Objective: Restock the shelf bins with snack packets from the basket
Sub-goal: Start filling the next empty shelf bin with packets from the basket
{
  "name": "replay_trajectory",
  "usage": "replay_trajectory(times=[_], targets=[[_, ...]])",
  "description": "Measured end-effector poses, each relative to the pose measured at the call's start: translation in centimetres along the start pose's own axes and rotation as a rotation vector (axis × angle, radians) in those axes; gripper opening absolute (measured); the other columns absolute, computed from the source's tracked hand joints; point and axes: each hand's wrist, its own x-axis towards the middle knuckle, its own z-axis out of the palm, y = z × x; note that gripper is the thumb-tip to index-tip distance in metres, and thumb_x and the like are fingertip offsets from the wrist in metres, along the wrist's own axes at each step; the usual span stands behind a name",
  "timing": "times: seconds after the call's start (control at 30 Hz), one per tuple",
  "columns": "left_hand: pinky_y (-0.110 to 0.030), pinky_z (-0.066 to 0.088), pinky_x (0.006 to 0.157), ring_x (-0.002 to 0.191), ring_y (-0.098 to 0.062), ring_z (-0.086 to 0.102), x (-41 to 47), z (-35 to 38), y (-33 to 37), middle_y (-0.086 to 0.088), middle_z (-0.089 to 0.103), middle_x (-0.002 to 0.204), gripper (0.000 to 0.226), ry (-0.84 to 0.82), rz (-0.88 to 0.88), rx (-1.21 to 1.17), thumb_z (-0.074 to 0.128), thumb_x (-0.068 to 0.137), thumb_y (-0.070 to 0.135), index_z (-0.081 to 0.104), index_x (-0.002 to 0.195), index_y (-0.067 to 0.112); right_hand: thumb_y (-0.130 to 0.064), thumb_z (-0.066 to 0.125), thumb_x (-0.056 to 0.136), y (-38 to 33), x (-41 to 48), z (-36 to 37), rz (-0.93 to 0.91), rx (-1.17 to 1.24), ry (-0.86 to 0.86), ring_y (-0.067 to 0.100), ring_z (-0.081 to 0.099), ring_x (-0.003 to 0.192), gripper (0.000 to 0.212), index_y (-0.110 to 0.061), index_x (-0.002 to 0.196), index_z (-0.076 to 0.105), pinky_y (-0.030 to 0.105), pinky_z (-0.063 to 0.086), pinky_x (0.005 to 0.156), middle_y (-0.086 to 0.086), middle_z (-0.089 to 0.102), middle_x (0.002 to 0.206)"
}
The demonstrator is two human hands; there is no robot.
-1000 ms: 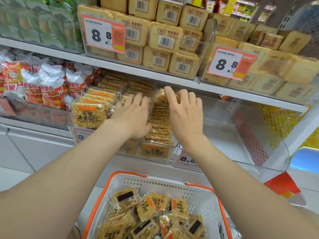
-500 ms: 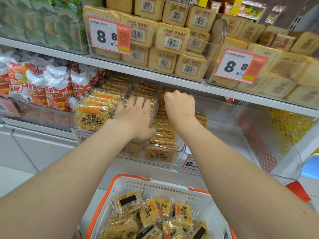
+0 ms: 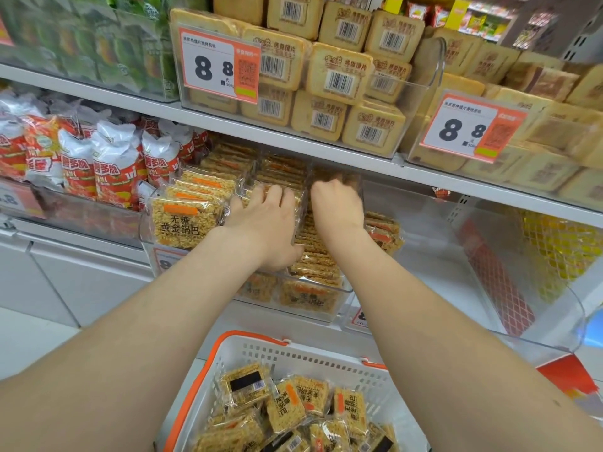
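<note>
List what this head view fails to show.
Head view:
Right hand: fingers curl behind its knuckles; grip unknown.
Bin price tag: covered by left forearm.
Basket: near end cut by bottom edge.
Green packets, top left: blurred through bin plastic.

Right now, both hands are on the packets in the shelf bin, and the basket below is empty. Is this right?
Only the last part is wrong. The basket is not empty: the head view shows many packets in it. The left hand and right hand are indeed on the packets in the shelf bin.
</note>
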Motion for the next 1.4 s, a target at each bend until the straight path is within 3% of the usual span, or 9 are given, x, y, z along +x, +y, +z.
replay_trajectory(times=[0.17,0.27,0.4,0.6,0.77,0.9,1.07,1.27,1.4], targets=[[-0.068,0.015,0.124,0.161,-0.035,0.001,-0.4,-0.3,0.1,-0.009,0.006,0.173,0.106,-0.013,0.0,-0.009,0.059,0.095,0.062,-0.002,0.166,0.011,-0.011,0.059,0.098,-0.3,-1.7,1.0,-0.023,-0.053,-0.162,0.057,0.022,0.148,0.045,-0.008,0.143,0.055,0.062,0.038,0.114,0.023,0.03,0.158],[-0.064,0.013,0.125,0.161,-0.034,-0.002,-1.3,-0.6,0.3,-0.008,0.0,0.175,0.106,-0.027,0.018,-0.023,0.06,0.096,0.06,-0.002,0.166,0.01,-0.015,0.061,0.098,0.4,-2.6,0.5,-0.067,-0.03,-0.201,0.046,0.03,0.148,0.05,-0.007,0.146,0.049,0.056,0.032,0.119,0.022,0.032,0.157],[-0.059,0.025,0.124,0.157,-0.035,0.015,-3.0,-1.3,0.8,-0.01,0.018,0.169,0.094,0.025,0.065,-0.047,0.062,0.096,0.057,0.016,0.162,0.01,-0.006,0.066,0.091,0.4,-5.0,-1.0,-0.128,0.123,-0.1,0.037,0.054,0.124,0.038,-0.004,0.129,0.059,0.044,0.045,0.102,0.018,0.056,0.13],[-0.04,0.044,0.095,0.114,-0.025,0.039,-7.0,-1.3,1.7,-0.002,0.047,0.122,0.037,0.287,0.157,-0.078,0.065,0.091,0.033,0.047,0.122,0.023,-0.011,0.049,0.077,0.6,-9.9,-1.1,-0.23,0.367,0.308,0.033,0.062,0.082,0.028,-0.009,0.093,0.073,0.04,0.05,0.071,0.009,0.066,0.086],[-0.045,0.058,0.077,0.094,-0.029,0.063,-9.3,0.4,1.3,0.0,0.063,0.096,0.013,0.006,0.068,-0.112,0.061,0.09,0.035,0.057,0.096,0.024,-0.011,0.047,0.073,-0.1,-14.6,0.4,-0.469,0.397,0.536,0.026,0.054,0.052,0.016,-0.014,0.064,0.059,0.026,0.024,0.049,0.003,0.056,0.06],[-0.043,0.058,0.082,0.102,-0.03,0.066,-9.9,2.8,0.3,-0.004,0.065,0.112,0.025,-0.381,0.052,0.089,0.062,0.095,0.041,0.064,0.11,0.021,-0.008,0.056,0.073,-2.0,-17.7,3.9,-0.611,0.357,0.108,0.027,0.056,0.05,0.01,-0.017,0.068,0.056,0.026,0.028,0.047,0.003,0.059,0.059],[-0.035,0.047,0.077,0.093,-0.025,0.056,-9.4,6.2,0.4,-0.002,0.066,0.12,0.027,-0.622,0.095,0.178,0.057,0.1,0.028,0.064,0.122,0.013,-0.01,0.051,0.094,-4.1,-20.3,9.4,-0.547,0.269,-0.467,0.033,0.059,0.077,0.01,-0.015,0.092,0.06,0.036,0.044,0.063,0.008,0.061,0.086],[-0.037,0.043,0.076,0.093,-0.027,0.054,-8.4,7.6,1.8,-0.003,0.063,0.123,0.036,-0.598,0.157,0.116,0.053,0.103,0.021,0.062,0.137,0.015,-0.009,0.051,0.096,-7.7,-23.4,15.1,-0.579,0.41,-0.711,0.033,0.062,0.095,0.028,-0.012,0.123,0.056,0.043,0.052,0.069,0.009,0.06,0.105],[-0.038,0.05,0.084,0.113,-0.028,0.063,-8.5,7.6,2.6,-0.007,0.063,0.136,0.04,-0.606,0.185,0.114,0.053,0.104,0.019,0.055,0.144,0.017,-0.016,0.064,0.09,-11.0,-25.8,16.8,-0.703,0.434,-0.722,0.031,0.062,0.098,0.03,-0.015,0.12,0.058,0.05,0.056,0.083,0.007,0.063,0.109]])
